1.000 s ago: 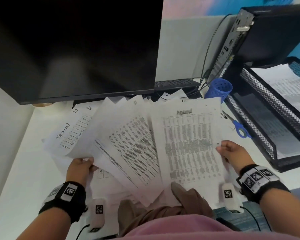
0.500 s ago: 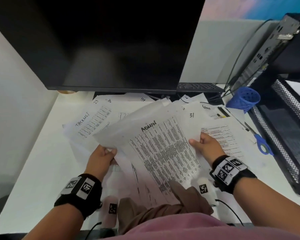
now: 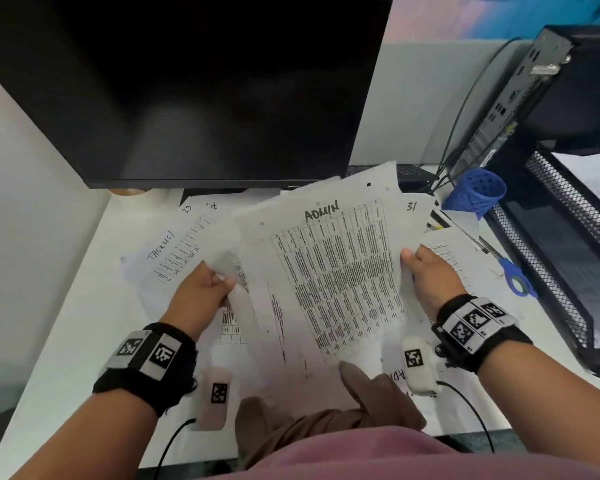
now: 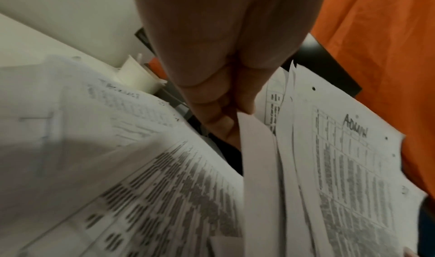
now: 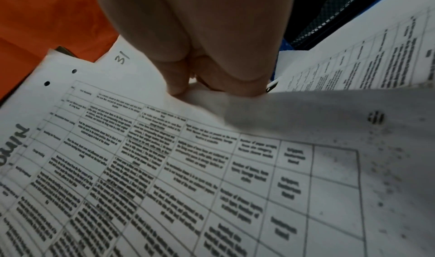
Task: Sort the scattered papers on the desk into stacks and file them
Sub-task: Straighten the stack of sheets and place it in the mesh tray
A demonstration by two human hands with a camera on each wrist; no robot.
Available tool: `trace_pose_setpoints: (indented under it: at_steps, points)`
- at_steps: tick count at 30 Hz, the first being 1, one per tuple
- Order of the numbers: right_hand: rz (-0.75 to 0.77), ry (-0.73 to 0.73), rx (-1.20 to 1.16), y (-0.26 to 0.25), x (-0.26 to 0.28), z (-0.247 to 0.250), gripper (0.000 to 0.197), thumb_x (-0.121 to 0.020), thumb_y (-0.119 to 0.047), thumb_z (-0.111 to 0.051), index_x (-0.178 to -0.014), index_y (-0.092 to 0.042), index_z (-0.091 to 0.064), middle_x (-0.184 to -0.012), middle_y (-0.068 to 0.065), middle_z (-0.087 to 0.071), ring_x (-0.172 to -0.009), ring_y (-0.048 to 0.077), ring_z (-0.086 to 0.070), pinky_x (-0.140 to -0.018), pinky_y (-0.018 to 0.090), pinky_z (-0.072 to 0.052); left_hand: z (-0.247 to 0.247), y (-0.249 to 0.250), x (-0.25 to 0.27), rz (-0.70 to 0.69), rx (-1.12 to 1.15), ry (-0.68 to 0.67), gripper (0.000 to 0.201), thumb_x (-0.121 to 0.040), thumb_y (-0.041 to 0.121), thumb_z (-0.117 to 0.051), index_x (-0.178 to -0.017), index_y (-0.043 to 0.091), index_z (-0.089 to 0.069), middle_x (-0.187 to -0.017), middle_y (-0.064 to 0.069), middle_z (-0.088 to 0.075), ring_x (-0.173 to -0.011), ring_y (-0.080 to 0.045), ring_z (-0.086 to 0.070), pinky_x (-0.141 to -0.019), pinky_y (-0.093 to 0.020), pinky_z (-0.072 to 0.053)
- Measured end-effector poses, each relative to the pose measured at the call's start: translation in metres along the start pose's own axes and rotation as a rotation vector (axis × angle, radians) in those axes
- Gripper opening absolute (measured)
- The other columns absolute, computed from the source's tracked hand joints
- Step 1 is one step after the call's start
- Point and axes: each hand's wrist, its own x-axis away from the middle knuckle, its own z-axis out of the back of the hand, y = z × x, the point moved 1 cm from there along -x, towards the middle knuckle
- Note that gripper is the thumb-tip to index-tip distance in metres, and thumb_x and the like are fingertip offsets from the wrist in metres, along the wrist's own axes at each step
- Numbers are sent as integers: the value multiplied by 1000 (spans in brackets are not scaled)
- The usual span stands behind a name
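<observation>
Between both hands I hold a bundle of printed sheets, topped by a table page headed "ADMIN" (image 3: 333,271) (image 4: 353,168) (image 5: 164,168). My left hand (image 3: 201,292) (image 4: 226,115) pinches the bundle's left edge. On the right edge, my right hand (image 3: 426,275) (image 5: 212,86) grips with the thumb on top. More loose papers lie on the white desk (image 3: 59,341), among them a "TASKLIST" sheet (image 3: 174,247) at the left and a sheet numbered 31 (image 3: 413,209) behind the bundle.
A black monitor (image 3: 201,88) stands close behind the papers. At the right are a black mesh paper tray (image 3: 565,258) holding sheets, a blue pen cup (image 3: 478,192), blue-handled scissors (image 3: 513,275), and a computer case (image 3: 534,91) with cables.
The fanned-out sheets have been drawn together into one bundle under the ADMIN page. Both hands moved closer together. The head view swung left, then settled.
</observation>
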Motion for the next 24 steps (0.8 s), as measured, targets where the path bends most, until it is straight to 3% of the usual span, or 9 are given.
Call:
trace_pose_setpoints:
  at_steps: [3, 6, 8, 10, 12, 15, 17, 20, 24]
  points:
    - [-28, -65, 63, -1, 3, -12, 26, -100, -27, -38, -105, -5, -52, -95, 2, -59, -104, 27, -53, -69, 16, -34, -12, 16, 4, -36, -10, -100, 29, -86, -6, -54, -97, 19, -64, -85, -2, -71, -84, -26, -66, -83, -45, -54]
    - [-75, -151, -38, -2, 15, -24, 38, -95, -33, -50, -128, -16, -40, -118, -3, -56, -111, 19, -52, -93, 31, -39, -25, 18, 13, -14, 76, -142, 38, -88, 3, -51, -109, 30, -67, -100, 1, -74, -92, -25, -69, -83, -42, -53]
    - [-64, -186, -54, 2, 19, -26, 45, -90, -27, -61, -129, -21, -40, -118, -6, -58, -109, 15, -54, -96, 36, -42, -30, 12, 20, 44, 200, -115, 25, -90, 40, -50, -105, 32, -69, -102, -4, -71, -97, -33, -65, -87, -44, -50]
    - [-64, -204, 14, 9, 21, -26, 41, -88, -18, -63, -126, -22, -48, -115, -6, -63, -108, 16, -57, -99, 40, -44, -31, 0, 23, 134, 260, -79, 64, -69, 85, -47, -96, 32, -71, -101, -8, -66, -102, -31, -63, -97, -47, -45]
    - [-81, -165, 37, 11, 22, -24, 28, -90, -11, -57, -116, -21, -55, -103, -9, -65, -99, 14, -60, -93, 37, -48, -34, -8, 24, 137, 188, -138, 91, -53, 98, -43, -114, 32, -62, -111, -17, -63, -108, -27, -61, -101, -48, -43]
    - [-46, -68, 27, 1, 22, -17, 15, -93, -9, -53, -104, -19, -56, -85, -10, -60, -85, 14, -58, -73, 26, -46, -34, -1, 26, 57, 134, -189, 106, -45, 97, -51, -129, 32, -45, -123, -1, -61, -112, -23, -59, -101, -51, -44]
    - [-30, -20, -53, -8, 20, -14, 18, -94, -10, -52, -109, -16, -57, -92, -6, -64, -93, 19, -60, -80, 30, -48, -34, 14, 31, 14, 46, -187, 112, -52, 96, -45, -140, 28, -35, -139, 2, -52, -125, -23, -52, -107, -44, -38]
    - [-14, -55, -220, -19, 20, -15, 30, -93, -9, -52, -123, -15, -53, -110, -3, -67, -103, 16, -62, -89, 31, -49, -39, 27, 35, -44, -90, -146, 87, -86, 74, -33, -154, 24, -9, -158, 5, -22, -144, -17, -24, -111, -29, -19]
    - [2, -254, -197, -20, 27, -24, 51, -85, -12, -65, -129, -21, -42, -119, -5, -63, -110, 14, -60, -94, 34, -48, -50, 30, 33, 50, 31, -148, 78, -92, 57, -42, -153, 27, -5, -158, 7, -22, -143, -20, -24, -113, -38, -21]
